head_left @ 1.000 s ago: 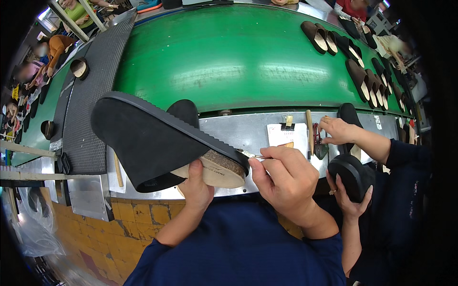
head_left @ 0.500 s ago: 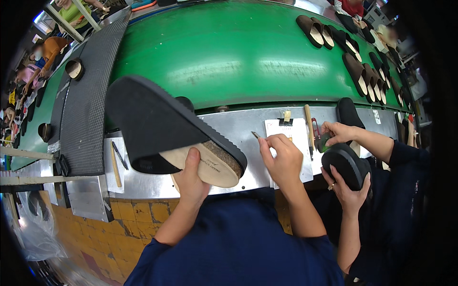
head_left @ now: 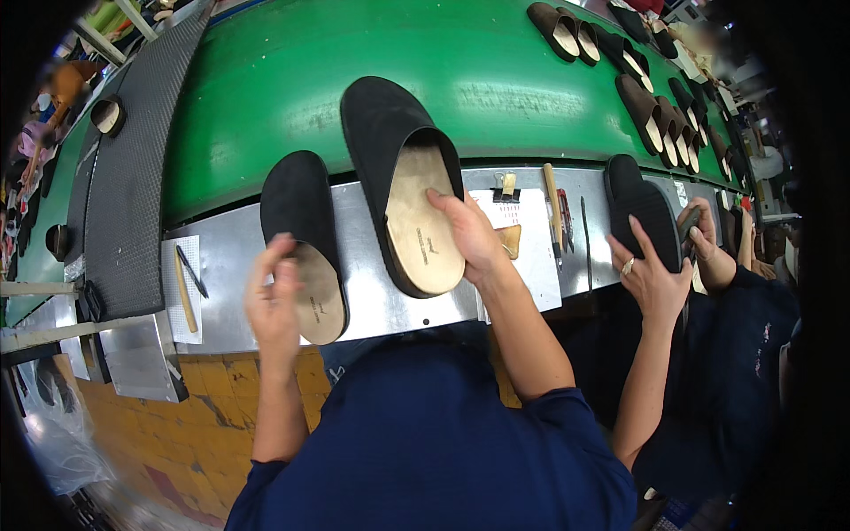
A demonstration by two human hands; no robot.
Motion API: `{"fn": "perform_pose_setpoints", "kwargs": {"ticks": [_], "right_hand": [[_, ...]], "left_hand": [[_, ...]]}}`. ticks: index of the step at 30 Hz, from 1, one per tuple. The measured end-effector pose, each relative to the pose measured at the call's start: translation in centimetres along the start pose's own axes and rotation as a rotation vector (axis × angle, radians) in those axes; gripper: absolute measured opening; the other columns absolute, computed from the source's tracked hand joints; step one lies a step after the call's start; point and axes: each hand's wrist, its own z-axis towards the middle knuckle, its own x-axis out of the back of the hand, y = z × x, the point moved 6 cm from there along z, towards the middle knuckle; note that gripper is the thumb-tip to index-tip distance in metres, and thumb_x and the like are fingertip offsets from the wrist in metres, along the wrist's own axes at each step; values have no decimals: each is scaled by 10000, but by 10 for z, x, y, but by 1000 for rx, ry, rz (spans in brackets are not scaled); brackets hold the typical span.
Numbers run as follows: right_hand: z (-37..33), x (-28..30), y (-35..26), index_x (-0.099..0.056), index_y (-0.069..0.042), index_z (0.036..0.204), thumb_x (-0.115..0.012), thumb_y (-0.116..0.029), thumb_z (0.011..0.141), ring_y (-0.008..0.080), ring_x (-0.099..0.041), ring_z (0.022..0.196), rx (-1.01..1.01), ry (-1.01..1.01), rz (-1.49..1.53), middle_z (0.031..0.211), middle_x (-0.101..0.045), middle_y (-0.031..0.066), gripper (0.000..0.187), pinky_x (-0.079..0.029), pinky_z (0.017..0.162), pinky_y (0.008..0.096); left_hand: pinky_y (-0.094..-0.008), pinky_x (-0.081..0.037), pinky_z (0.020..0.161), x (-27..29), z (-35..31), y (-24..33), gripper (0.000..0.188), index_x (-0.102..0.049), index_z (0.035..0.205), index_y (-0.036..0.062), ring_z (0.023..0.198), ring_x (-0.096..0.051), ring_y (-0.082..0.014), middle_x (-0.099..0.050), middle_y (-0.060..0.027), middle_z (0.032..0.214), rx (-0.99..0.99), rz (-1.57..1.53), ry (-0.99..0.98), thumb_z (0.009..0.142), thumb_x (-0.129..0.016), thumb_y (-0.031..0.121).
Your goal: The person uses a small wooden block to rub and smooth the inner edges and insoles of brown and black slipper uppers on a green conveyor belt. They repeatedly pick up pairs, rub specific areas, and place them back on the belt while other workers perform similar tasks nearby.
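My right hand grips a black closed-toe clog by its heel end, thumb on the tan insole and fingers under the right side. The clog is raised above the bench, toe pointing away from me, insole facing up. To its left, a matching black clog lies on the metal bench with its insole up. My left hand, blurred, is beside that clog's left edge near the heel. Its thumb and forefinger look apart with nothing visible between them; whether it touches the clog I cannot tell.
Beyond the metal bench runs a green conveyor belt, with brown and black clogs at its far right. Papers under a binder clip and a wooden-handled tool lie right. A co-worker's hand holds a black clog.
The clog has passed from my left hand to my right and turned insole up. The small pointed tool has gone from view in my right hand. The other clog is now uncovered.
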Motion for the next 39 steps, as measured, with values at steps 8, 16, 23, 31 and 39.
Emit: {"fn": "perform_pose_setpoints", "kwargs": {"ticks": [8, 16, 23, 31, 39], "right_hand": [[3, 21, 10, -603, 29, 1155, -498, -221, 1006, 210, -713, 896, -70, 61, 149, 1052, -705, 135, 309, -590, 795, 321], [0, 32, 7, -493, 29, 1277, -471, -150, 998, 235, -698, 967, -69, 36, 140, 1124, -664, 156, 332, -588, 815, 346], [-18, 12, -12, -357, -52, 1450, -438, -109, 989, 241, -614, 1152, 100, 102, -1, 1314, -564, 152, 472, -525, 957, 358], [-25, 12, -33, -402, -36, 1411, -431, -117, 984, 242, -616, 1148, 145, 48, 50, 1301, -573, 148, 435, -519, 960, 359], [-27, 14, -33, -411, 15, 1388, -481, -140, 976, 235, -616, 1137, 89, 12, 59, 1297, -574, 167, 446, -516, 960, 351]], "left_hand": [[-379, -449, 963, 28, -12, -100, 470, -486, 1388, -42, 1245, -501, -293, -492, -214, 1397, 3, 893, 121, 1021, -472, 252], [-326, -525, 918, -30, 8, -61, 372, -477, 1339, -55, 1086, -641, -212, -622, -162, 1214, 411, -577, 71, 1007, -443, 111], [-325, -557, 874, -55, 18, -9, 457, -363, 1381, -45, 1053, -642, -206, -588, -172, 1182, 310, -746, 37, 985, -525, 115], [-285, -524, 849, -66, 32, 29, 521, -331, 1421, -38, 989, -608, -144, -556, -108, 1109, 151, -759, -12, 977, -553, 120], [-290, -514, 882, -63, 34, 47, 515, -341, 1416, -49, 1015, -609, -152, -579, -117, 1144, 99, -774, -10, 969, -545, 105]]}}
